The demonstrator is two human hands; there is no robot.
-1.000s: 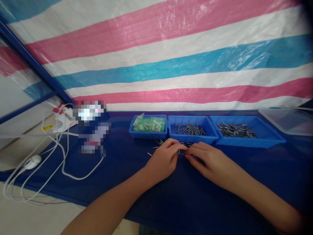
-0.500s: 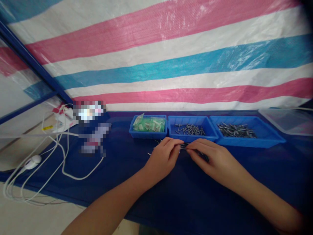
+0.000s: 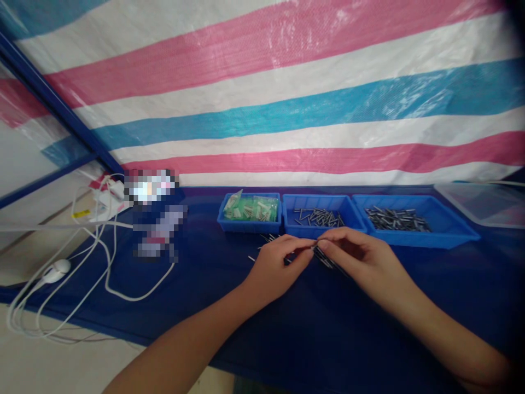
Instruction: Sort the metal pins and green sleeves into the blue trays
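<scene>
My left hand [image 3: 279, 262] and my right hand [image 3: 361, 257] meet fingertip to fingertip over the dark blue tablecloth [image 3: 229, 306], just in front of the middle blue tray [image 3: 322, 218]. Both are pinched shut on a small thin metal pin [image 3: 315, 248] held between them. Under the right hand lies a bunch of loose metal pins [image 3: 328, 261]; a few more pins [image 3: 268, 239] lie scattered beyond my left hand.
Three blue trays stand in a row at the back: a left tray [image 3: 250, 210] with green packets, the middle one with pins, a right tray [image 3: 414, 221] with darker pins. A clear plastic lid [image 3: 479, 203] lies far right. White cables [image 3: 102, 257] trail at left.
Both hands have lifted slightly off the cloth and their pinching fingertips have drawn together around the pin. My right hand's fingers have arched upward.
</scene>
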